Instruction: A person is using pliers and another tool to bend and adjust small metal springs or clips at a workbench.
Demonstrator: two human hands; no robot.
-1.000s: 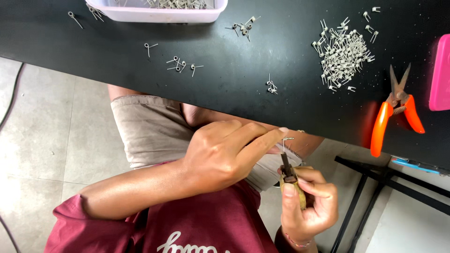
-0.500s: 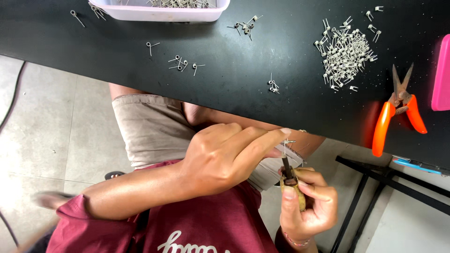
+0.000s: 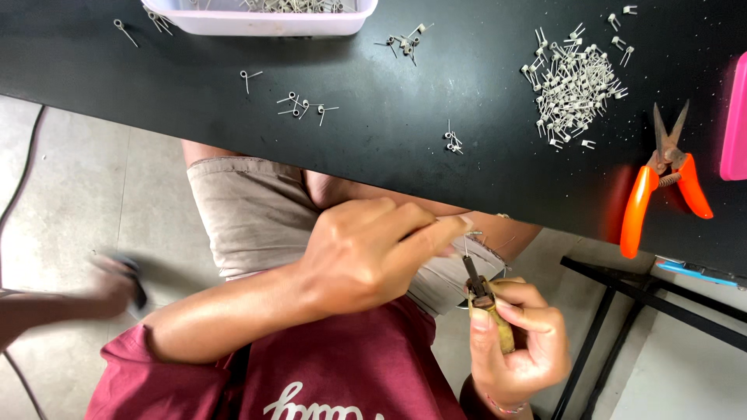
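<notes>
While the right hand [image 3: 517,342] grips small pliers [image 3: 484,299] with fingers wrapped tight round the handle, the left hand [image 3: 373,253] pinches a thin wire spring [image 3: 469,237] at the pliers' tip, below the black surface [image 3: 405,117].

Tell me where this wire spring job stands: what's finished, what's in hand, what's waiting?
Done, apparently: a heap of small wire pieces lies on the black table, with more in the white tray. In hand: the right hand grips small pliers while the left hand holds a thin wire piece at their tip. Waiting: scattered loose springs. Which pile is finished cannot be told. The orange cutters lie unused.
</notes>
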